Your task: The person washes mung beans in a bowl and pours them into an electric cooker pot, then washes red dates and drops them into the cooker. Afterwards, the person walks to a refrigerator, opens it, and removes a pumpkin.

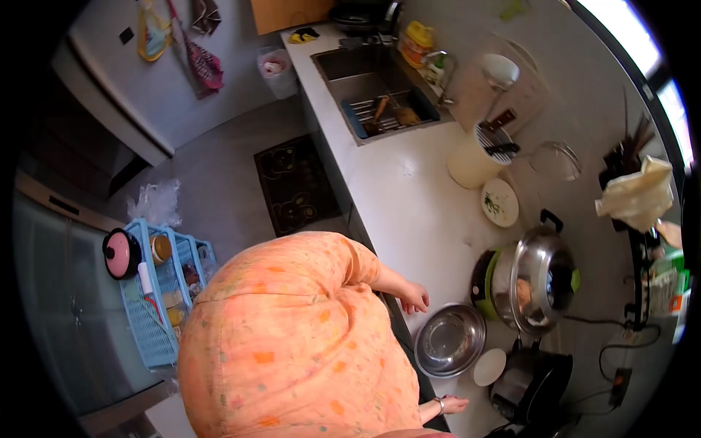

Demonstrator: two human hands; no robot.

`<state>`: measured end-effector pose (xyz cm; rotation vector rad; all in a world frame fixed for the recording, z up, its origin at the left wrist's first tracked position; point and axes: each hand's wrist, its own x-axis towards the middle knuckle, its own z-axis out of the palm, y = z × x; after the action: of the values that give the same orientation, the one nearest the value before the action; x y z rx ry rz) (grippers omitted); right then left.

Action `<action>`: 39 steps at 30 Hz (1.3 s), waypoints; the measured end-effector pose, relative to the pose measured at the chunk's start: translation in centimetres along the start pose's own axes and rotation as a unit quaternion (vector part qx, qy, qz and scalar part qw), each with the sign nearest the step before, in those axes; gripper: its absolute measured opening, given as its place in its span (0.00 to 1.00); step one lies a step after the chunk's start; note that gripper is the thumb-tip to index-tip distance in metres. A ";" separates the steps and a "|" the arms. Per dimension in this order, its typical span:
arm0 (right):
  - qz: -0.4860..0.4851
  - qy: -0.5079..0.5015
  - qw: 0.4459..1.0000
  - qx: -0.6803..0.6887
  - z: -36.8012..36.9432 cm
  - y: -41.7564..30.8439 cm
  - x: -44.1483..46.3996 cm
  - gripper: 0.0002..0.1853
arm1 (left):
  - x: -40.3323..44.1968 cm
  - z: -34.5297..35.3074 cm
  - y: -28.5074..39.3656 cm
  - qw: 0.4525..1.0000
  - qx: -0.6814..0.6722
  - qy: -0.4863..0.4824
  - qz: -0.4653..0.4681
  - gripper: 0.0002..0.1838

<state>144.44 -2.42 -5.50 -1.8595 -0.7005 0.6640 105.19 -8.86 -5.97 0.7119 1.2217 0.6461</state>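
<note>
My left hand is over the white counter, its fingers curled in and nothing visible in them. Just beyond it is a shiny metal basin, which looks empty. On the basin's other side is my right hand, with a bracelet at the wrist; its fingers are loosely bent and I see nothing held. Between the basin and a black rice cooker sits a small white bowl or dish. A large steel steamer pot with a domed lid stands behind the basin.
A plate with green bits and a cream container with utensils stand along the wall. Farther off, the sink holds a rack and wooden items. A blue shelf cart and a dark floor mat are behind me.
</note>
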 end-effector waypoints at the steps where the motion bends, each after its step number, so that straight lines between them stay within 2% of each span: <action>1: -0.004 -0.011 1.000 -0.002 0.6 -1.3 -1.9 0.17 | -0.5 -1.3 0.0 1.000 -0.007 0.010 0.002 0.24; 4: -0.154 -0.033 0.986 0.055 5.1 -4.0 -8.3 0.14 | -2.5 -5.1 0.1 0.992 0.097 0.061 0.059 0.14; 5: -0.164 -0.087 0.980 0.067 7.1 -5.9 -11.8 0.14 | -3.2 -6.4 0.2 0.992 0.089 0.070 0.061 0.14; 7: -0.155 -0.191 0.966 0.072 11.5 -7.7 -16.7 0.12 | -5.0 -9.3 0.2 0.948 0.218 0.121 0.200 0.16; 8: -0.174 -0.246 0.951 0.072 14.2 -7.4 -17.7 0.11 | -6.0 -10.5 0.3 0.933 0.238 0.176 0.203 0.19; 9: -0.193 -0.300 0.931 0.071 16.8 -7.4 -19.5 0.10 | -7.1 -12.0 0.3 0.934 0.228 0.187 0.203 0.19; 11: -0.247 -0.340 0.900 0.112 21.6 -7.9 -25.4 0.11 | -10.2 -15.8 0.3 0.889 0.270 0.280 0.241 0.18; 13: -0.221 -0.381 0.892 0.102 24.5 -10.0 -32.6 0.14 | -15.2 -19.8 0.8 0.884 0.239 0.315 0.251 0.17; 15: -0.243 -0.457 0.850 0.099 27.9 -10.8 -38.5 0.15 | -19.5 -24.5 0.8 0.855 0.236 0.380 0.262 0.23; 16: -0.212 -0.463 0.854 0.104 29.0 -12.0 -42.9 0.19 | -21.7 -27.1 0.9 0.851 0.227 0.397 0.257 0.23; 17: -0.214 -0.480 0.845 0.102 30.9 -12.6 -45.8 0.19 | -23.6 -29.7 1.1 0.845 0.222 0.399 0.277 0.24; 19: -0.135 -0.540 0.829 0.054 33.7 -14.1 -51.0 0.23 | -26.9 -34.5 1.7 0.822 0.222 0.413 0.322 0.27; 20: -0.124 -0.588 0.796 0.072 34.6 -15.6 -53.6 0.25 | -28.0 -37.0 2.3 0.803 0.231 0.426 0.346 0.29; 21: -0.152 -0.610 0.773 0.082 35.7 -17.1 -55.8 0.25 | -28.2 -39.8 3.1 0.796 0.246 0.421 0.359 0.28; 22: -0.179 -0.630 0.750 0.094 37.2 -19.0 -57.6 0.24 | -31.4 -40.9 4.9 0.816 0.190 0.397 0.375 0.28; 23: -0.125 -0.643 0.749 0.104 38.4 -22.0 -59.6 0.23 | -31.9 -43.0 6.6 0.792 0.220 0.406 0.400 0.27; 24: -0.169 -0.659 0.721 0.132 38.6 -24.9 -61.2 0.21 | -33.5 -44.3 8.8 0.769 0.246 0.404 0.430 0.25; 25: -0.100 -0.754 0.630 0.157 38.4 -28.9 -62.7 0.20 | -33.5 -46.0 11.2 0.783 0.244 0.370 0.436 0.22; 26: -0.035 -0.803 0.576 0.149 38.0 -32.7 -63.7 0.17 | -36.7 -45.6 13.6 0.769 0.226 0.353 0.483 0.20; 27: -0.047 -0.816 0.537 0.210 36.4 -35.5 -65.9 0.14 | -40.3 -45.2 15.3 0.816 0.171 0.256 0.490 0.15; 28: -0.098 -0.851 0.445 0.260 35.9 -37.4 -66.7 0.05 | -43.5 -45.0 16.4 0.846 0.119 0.158 0.496 0.10; 29: -0.122 -0.777 0.525 0.326 35.5 -38.3 -67.3 0.09 | -46.0 -45.0 16.6 0.825 0.079 0.080 0.554 0.12; 30: -0.081 -0.845 0.419 0.321 37.7 -39.1 -65.8 0.11 | -48.1 -45.6 16.6 0.819 0.028 -0.030 0.572 0.17; 31: -0.037 -0.900 0.307 0.309 39.3 -39.9 -66.2 0.15 | -47.7 -47.7 16.3 0.817 0.028 -0.021 0.575 0.17; 32: -0.010 -0.930 0.178 0.322 42.2 -39.0 -67.7 0.16 | -46.4 -50.2 15.0 0.814 -0.082 -0.166 0.550 0.19; 33: -0.034 -0.933 0.227 0.276 45.9 -37.2 -69.1 0.18 | -45.1 -52.6 13.7 0.796 -0.188 -0.300 0.492 0.22; 34: -0.056 -0.934 0.271 0.227 49.7 -35.3 -70.4 0.19 | -43.8 -55.0 11.9 0.819 -0.175 -0.238 0.492 0.23; 35: -0.132 -0.863 0.473 0.117 55.6 -32.6 -70.4 0.21 | -42.7 -57.3 9.2 0.867 -0.081 -0.064 0.487 0.24; 36: -0.131 -0.869 0.462 0.116 57.9 -30.6 -70.3 0.21 | -41.8 -59.3 6.6 0.877 0.205 0.188 0.393 0.24; 37: -0.299 -0.844 0.443 -0.037 59.7 -28.9 -69.3 0.23 | -41.1 -61.1 2.9 0.836 0.376 0.298 0.267 0.25; 38: -0.454 -0.776 0.399 -0.180 61.6 -27.3 -68.5 0.27 | -40.8 -62.6 -1.2 0.813 0.444 0.336 0.170 0.26; 39: -0.591 -0.668 0.337 -0.302 63.7 -25.6 -68.5 0.30 | -40.6 -64.3 -5.9 0.824 0.420 0.351 0.143 0.27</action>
<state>48.01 -4.39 5.01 -0.1870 -3.2408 0.7477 33.97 -35.00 1.80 1.4974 2.1641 0.6179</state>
